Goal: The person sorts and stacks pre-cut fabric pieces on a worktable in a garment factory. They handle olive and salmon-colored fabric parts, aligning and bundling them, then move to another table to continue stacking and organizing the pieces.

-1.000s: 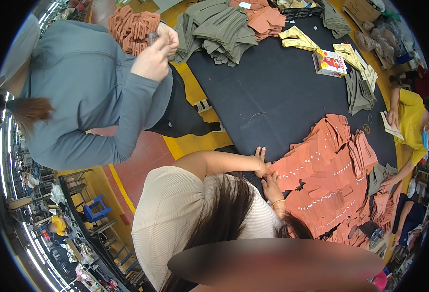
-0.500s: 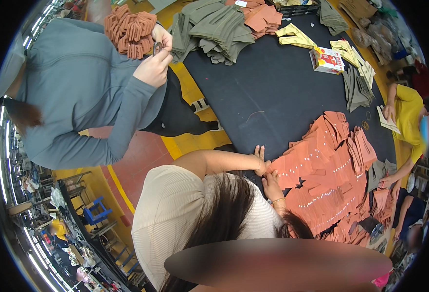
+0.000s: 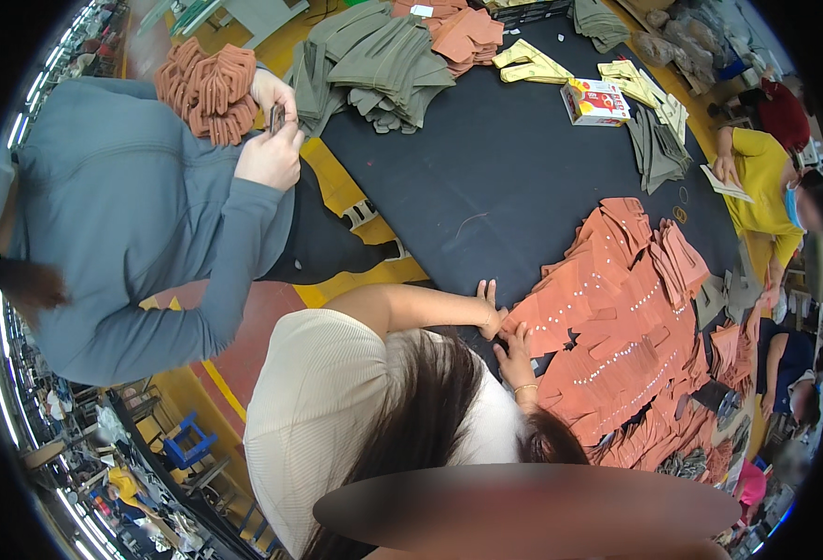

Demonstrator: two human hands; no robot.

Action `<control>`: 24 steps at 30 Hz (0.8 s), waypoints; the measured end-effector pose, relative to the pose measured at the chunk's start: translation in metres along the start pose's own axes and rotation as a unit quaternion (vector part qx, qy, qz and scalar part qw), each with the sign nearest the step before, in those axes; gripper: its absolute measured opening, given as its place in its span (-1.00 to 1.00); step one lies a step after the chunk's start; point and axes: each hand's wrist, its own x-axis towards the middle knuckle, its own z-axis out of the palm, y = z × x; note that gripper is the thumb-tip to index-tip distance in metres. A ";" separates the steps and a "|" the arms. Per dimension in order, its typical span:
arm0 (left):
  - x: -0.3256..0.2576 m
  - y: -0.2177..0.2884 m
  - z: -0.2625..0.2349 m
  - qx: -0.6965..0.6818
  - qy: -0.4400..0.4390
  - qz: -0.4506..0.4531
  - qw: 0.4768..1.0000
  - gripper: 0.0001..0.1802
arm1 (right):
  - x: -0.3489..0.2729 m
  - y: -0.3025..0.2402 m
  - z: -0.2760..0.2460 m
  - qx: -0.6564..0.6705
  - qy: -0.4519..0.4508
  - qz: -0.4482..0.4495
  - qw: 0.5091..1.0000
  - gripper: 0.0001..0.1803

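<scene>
Staying put as before, the left hand (image 3: 491, 313) and right hand (image 3: 516, 359) are pressing flat, fingers spread and empty, on the orange fabric pieces (image 3: 617, 317) beside them on the counter (image 3: 486, 168).

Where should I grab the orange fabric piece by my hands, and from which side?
Probably pinch the orange fabric piece at its left corner, coming from the bare black table side: that corner lies free at the pile's edge, while other orange pieces overlap the rest.
</scene>
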 end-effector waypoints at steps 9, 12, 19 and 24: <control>-0.029 -0.012 0.009 -0.010 0.031 0.010 0.999 0.08 | -0.005 -0.005 0.052 -0.055 0.228 0.022 0.972 -0.59; -0.019 -0.011 0.010 0.047 0.012 0.001 0.999 0.12 | -0.001 -0.016 0.057 -0.021 0.292 0.049 0.955 -0.61; -0.003 -0.019 0.017 0.166 0.033 0.035 0.985 0.29 | -0.014 -0.051 0.079 -0.023 0.433 0.131 0.892 -0.54; -0.004 -0.025 0.032 0.226 0.148 0.013 0.963 0.25 | -0.086 -0.030 0.146 0.101 0.410 0.164 0.891 -0.62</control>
